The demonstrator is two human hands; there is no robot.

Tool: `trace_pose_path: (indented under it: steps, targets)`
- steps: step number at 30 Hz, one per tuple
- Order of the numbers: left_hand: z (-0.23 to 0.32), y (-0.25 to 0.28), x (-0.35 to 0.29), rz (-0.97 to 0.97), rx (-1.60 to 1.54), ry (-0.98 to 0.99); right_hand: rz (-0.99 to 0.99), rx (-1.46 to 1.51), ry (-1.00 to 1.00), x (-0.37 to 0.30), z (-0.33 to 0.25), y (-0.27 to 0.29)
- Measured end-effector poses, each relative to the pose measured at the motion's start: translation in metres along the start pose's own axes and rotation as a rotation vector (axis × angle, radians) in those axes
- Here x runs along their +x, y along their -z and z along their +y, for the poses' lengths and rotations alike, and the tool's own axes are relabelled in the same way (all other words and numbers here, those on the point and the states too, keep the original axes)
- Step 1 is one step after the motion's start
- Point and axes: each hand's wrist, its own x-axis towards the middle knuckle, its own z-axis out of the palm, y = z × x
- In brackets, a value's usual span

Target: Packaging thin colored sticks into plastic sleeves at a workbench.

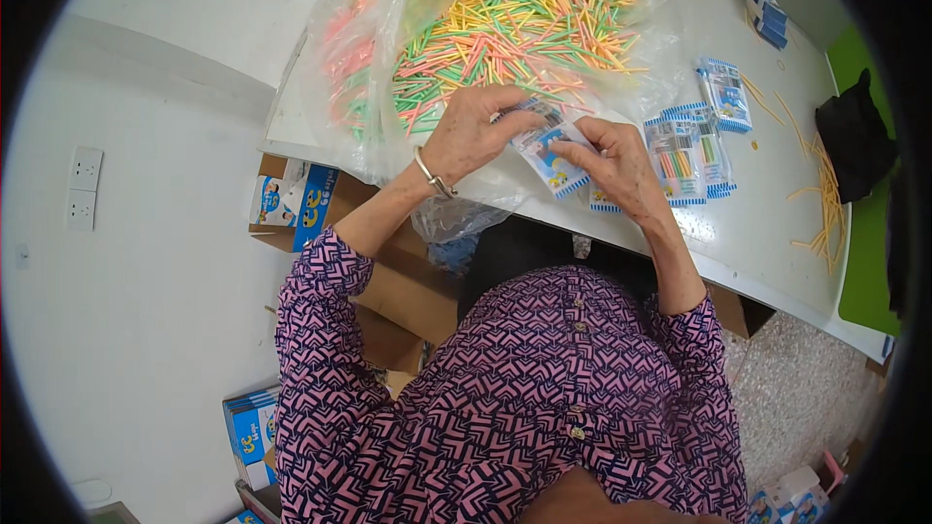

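Observation:
Over the table's front edge I hold a small blue-and-white packet (551, 163) between both hands. My left hand (473, 133) is closed on its upper left end, thumb and forefinger pinching. My right hand (621, 170) grips its right side, with the thumb pressed on its front. Whether sticks are inside this packet I cannot make out. Just beyond my hands, a large clear plastic bag (374, 87) lies open, full of thin pink, green, yellow and orange sticks (515, 39). Beside my right hand lie several similar packets (677, 160), with coloured sticks showing through their windows.
Another packet bundle (726, 95) and a blue-and-white stack (767, 15) lie farther right on the white table (757, 223). Loose orange sticks (825, 204) lie near a black cloth-like item (856, 136). Under the table's left end stands an open cardboard box (282, 209).

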Motion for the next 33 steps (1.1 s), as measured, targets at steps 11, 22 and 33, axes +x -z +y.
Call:
trace_pose_path:
  steps: [11,22,33]
  targets:
    - [-0.038,0.05,0.021,-0.067,0.245,-0.146,-0.036,-0.238,0.332,0.004,0.005,-0.028]
    - [-0.058,0.036,0.064,-0.47,1.22,-0.408,-0.138,-0.21,0.474,-0.003,0.024,-0.045]
    - [-0.079,0.025,0.07,-0.392,1.165,-0.559,-0.103,-0.13,0.419,-0.005,0.018,-0.042]
